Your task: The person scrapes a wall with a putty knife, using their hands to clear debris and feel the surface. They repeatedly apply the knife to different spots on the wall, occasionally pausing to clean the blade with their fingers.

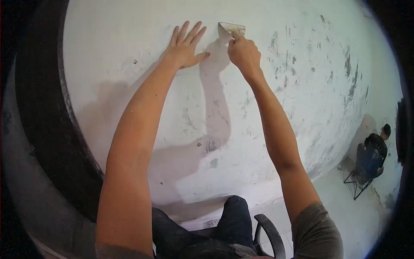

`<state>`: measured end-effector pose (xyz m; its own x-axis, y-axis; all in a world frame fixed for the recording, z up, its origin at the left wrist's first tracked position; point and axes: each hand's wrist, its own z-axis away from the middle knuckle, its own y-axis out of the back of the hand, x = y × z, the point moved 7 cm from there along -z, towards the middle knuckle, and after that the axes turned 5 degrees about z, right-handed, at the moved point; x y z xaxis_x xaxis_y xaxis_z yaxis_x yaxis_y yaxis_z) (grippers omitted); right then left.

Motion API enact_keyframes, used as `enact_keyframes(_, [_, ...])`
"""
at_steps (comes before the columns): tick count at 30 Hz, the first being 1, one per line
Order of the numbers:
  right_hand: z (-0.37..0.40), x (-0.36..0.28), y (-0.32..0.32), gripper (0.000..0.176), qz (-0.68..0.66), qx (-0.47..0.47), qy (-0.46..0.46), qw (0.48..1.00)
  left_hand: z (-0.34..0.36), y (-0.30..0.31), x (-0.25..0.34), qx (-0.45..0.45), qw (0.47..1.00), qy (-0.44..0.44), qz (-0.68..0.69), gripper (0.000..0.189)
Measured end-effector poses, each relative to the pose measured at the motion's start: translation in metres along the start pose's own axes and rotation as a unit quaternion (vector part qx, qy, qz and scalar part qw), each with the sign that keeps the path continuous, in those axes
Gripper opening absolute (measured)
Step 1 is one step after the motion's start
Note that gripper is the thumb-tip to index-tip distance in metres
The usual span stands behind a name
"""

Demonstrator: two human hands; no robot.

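A white wall (172, 112) with grey scuffs and chipped spots fills most of the head view. My left hand (183, 49) lies against its upper part with the fingers spread, holding nothing. To the right of it, my right hand (244, 52) is closed around the handle of a putty knife (233, 29). The knife's wide metal blade points up and left, close to the wall surface, with whitish residue on it. My fingers hide most of the handle. Shadows of both arms fall on the wall below.
At the far right a person (376, 151) sits on a folding chair (355, 187) by the adjoining wall. A black chair armrest (269, 237) stands beside my right leg. Along the left, a dark vertical edge (64, 99) borders the wall. Pale floor (340, 211) shows at lower right.
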<state>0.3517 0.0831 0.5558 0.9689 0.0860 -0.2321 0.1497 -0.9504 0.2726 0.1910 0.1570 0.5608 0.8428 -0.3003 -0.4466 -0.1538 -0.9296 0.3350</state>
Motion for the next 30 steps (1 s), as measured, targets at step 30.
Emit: enact_keyframes(30, [-0.007,-0.033,-0.004,0.032,0.023,-0.021,0.026,0.999,0.023,-0.004,-0.014,-0.031,0.999,0.005,0.026,0.084])
